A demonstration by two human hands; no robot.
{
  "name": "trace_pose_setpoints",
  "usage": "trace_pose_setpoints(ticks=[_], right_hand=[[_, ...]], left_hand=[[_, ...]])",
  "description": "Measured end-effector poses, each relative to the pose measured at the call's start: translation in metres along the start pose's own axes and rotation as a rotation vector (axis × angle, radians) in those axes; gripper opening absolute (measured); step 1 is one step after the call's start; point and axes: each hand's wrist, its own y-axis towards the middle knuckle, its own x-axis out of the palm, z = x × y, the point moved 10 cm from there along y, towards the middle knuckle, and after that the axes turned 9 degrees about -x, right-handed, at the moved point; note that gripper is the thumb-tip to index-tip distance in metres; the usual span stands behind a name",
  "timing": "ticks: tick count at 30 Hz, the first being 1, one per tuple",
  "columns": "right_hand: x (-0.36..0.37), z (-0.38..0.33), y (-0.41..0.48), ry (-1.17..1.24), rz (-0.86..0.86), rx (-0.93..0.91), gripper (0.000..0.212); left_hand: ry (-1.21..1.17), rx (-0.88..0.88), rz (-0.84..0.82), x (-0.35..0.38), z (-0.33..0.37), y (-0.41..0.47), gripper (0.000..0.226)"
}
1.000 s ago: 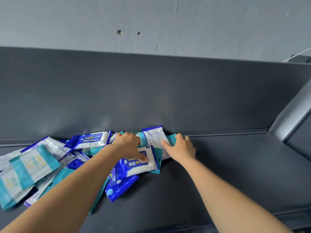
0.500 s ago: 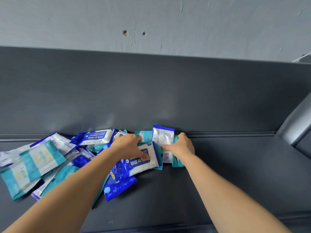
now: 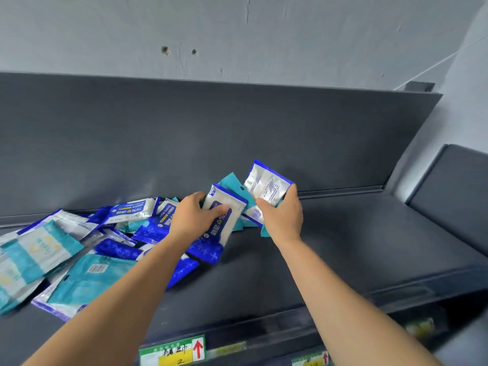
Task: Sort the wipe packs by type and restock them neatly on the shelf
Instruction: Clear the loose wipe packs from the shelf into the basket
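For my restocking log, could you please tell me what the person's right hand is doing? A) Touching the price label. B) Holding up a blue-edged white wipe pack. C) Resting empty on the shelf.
B: the right hand has a grip on the blue-edged white wipe pack, lifted off the shelf and well away from the price label.

I see wipe packs [image 3: 126,212] in glossy, crinkly plastic film. Shelf [image 3: 343,233] looks like smooth dark-grey metal, matt w/ faint sheen. Wall [image 3: 290,35]: rough painted plaster, cracked. Price label [image 3: 171,352] prob. paper.
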Motion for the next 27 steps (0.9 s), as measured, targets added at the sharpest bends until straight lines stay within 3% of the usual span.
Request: trace_pose_setpoints(ticks=[8,14,27], right_hand=[[-0.078,-0.023,-0.062,0.076,0.301,0.036,0.038],[-0.139,-0.032,-0.143,0.062,0.508,0.09,0.04],[-0.305,-0.014,-0.36,-0.164,0.858,0.281,0.041]], left_hand=[[-0.386,0.068,-0.12,0.006,0.024,-0.05,0.019],[-0.566,0.069,-0.318,0.03,0.029,-0.111,0.017],[-0.626,0.047,-0.83,0.127,0.048,-0.346,0.016]])
